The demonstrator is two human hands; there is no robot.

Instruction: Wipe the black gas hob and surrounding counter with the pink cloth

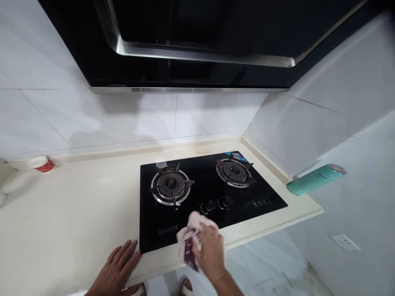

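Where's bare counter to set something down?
Biggest patch: the counter left of the hob, between the cup at the back and the left hand in front. A thin strip also runs behind the hob. Crowded: the hob's front edge, with the right hand and cloth, and the right end, by the bottle.

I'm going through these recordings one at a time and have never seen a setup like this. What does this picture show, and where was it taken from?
There is no machine: a person works bare-handed, and a camera on that person's head looks forward and down. The right hand holds a crumpled pale cloth at the front edge of a black stove. The left hand rests by its front left corner on the countertop. A paper cup sits far left, a teal cylinder at right.
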